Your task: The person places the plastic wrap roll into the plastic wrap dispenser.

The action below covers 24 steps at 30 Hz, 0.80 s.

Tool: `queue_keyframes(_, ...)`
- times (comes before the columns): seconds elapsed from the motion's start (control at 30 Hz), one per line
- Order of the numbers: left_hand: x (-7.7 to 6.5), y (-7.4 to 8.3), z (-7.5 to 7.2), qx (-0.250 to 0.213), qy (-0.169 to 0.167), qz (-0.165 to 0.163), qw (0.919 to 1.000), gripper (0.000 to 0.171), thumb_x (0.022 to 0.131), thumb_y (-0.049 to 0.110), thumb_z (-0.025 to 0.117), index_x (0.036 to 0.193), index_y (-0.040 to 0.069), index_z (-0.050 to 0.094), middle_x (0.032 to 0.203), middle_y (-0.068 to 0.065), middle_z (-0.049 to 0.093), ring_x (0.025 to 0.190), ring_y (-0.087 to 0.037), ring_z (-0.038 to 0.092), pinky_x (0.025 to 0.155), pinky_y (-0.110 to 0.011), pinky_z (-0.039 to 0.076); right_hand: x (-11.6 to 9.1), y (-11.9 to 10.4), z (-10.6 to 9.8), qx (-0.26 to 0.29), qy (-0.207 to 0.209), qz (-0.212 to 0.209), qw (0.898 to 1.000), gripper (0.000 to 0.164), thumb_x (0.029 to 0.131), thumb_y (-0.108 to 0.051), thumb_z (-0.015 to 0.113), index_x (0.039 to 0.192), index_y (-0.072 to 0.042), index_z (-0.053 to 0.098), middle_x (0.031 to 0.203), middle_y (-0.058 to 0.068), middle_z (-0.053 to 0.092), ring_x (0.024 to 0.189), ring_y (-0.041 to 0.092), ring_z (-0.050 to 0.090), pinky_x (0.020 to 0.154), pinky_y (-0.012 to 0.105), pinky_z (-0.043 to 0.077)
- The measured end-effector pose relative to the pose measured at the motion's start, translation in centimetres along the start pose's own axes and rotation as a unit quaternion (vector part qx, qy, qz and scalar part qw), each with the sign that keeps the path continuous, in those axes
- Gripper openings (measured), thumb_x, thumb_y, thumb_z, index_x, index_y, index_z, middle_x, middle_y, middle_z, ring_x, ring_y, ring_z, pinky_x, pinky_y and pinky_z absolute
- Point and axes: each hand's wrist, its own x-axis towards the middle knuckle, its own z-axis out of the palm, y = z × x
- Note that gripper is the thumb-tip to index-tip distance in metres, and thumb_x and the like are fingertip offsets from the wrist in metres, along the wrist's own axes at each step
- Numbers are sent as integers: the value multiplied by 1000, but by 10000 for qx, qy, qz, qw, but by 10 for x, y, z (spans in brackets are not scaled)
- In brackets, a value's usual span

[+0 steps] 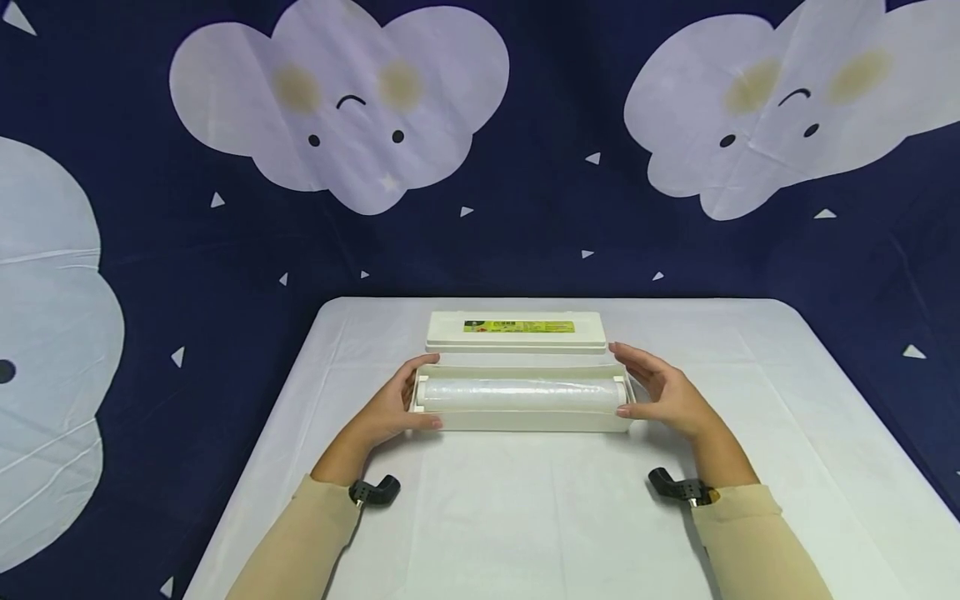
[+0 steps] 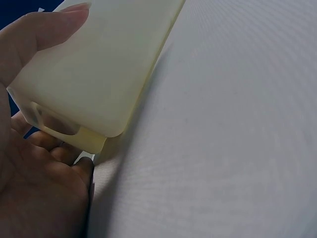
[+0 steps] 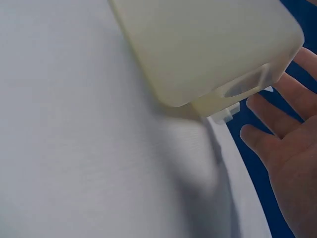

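A cream-white cling film box (image 1: 525, 422) lies lengthwise on the table with its top uncovered. Inside it sits a roll of clear cling film (image 1: 521, 391). My left hand (image 1: 390, 406) grips the box's left end, its thumb (image 2: 64, 25) flat on the front wall and its fingers behind the end wall. At the opposite end, my right hand (image 1: 670, 398) is spread around the corner. Its thumb tip overlaps the front right corner, while its fingers (image 3: 270, 116) are spread beyond the end wall. Behind the box lies its lid (image 1: 517, 340), with a green-yellow label (image 1: 519, 327).
A white cloth covers the table (image 1: 480, 517), which has rounded far corners. Behind it hangs a dark blue curtain (image 1: 540, 242) printed with pale clouds and small triangles. Black wrist mounts (image 1: 375, 491) are strapped below both hands.
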Motion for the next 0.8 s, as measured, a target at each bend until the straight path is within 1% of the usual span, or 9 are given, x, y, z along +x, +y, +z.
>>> queue_keyframes(0.17, 0, -1, 0, -16, -3, 5, 10000, 111, 72, -6, 94, 163, 19, 35, 150, -19, 48, 130, -35, 53, 103, -35, 50, -4, 4, 4, -28, -74, 250, 9997, 107, 70, 15, 91, 160, 6, 35, 163, 29, 32, 154, 36, 26, 120, 29, 26)
queue_keyframes(0.33, 0, -2, 0, -24, 25, -25, 10000, 111, 73, -5, 94, 163, 19, 35, 151, -18, 48, 130, -34, 53, 103, -34, 50, -6, 5, 8, 33, -36, 514, 9987, 108, 69, 13, 93, 160, 3, 37, 165, 24, 32, 155, 37, 22, 116, 22, 30)
queue_keyframes(0.57, 0, -3, 1, -44, 18, -12, 10000, 110, 73, -7, 93, 163, 18, 34, 151, -18, 47, 131, -34, 52, 104, -35, 49, -8, 6, 12, 28, 26, 662, 9978, 107, 70, 11, 93, 161, -1, 38, 166, 24, 30, 155, 37, 22, 113, 21, 34)
queue_keyframes(0.8, 0, -3, 0, -145, -10, 50, 9999, 111, 73, -7, 94, 163, 18, 34, 150, -19, 48, 129, -35, 53, 102, -35, 51, -7, 7, 14, -19, 113, 644, 9979, 109, 69, 14, 92, 161, 3, 35, 163, 22, 37, 154, 36, 26, 112, 22, 37)
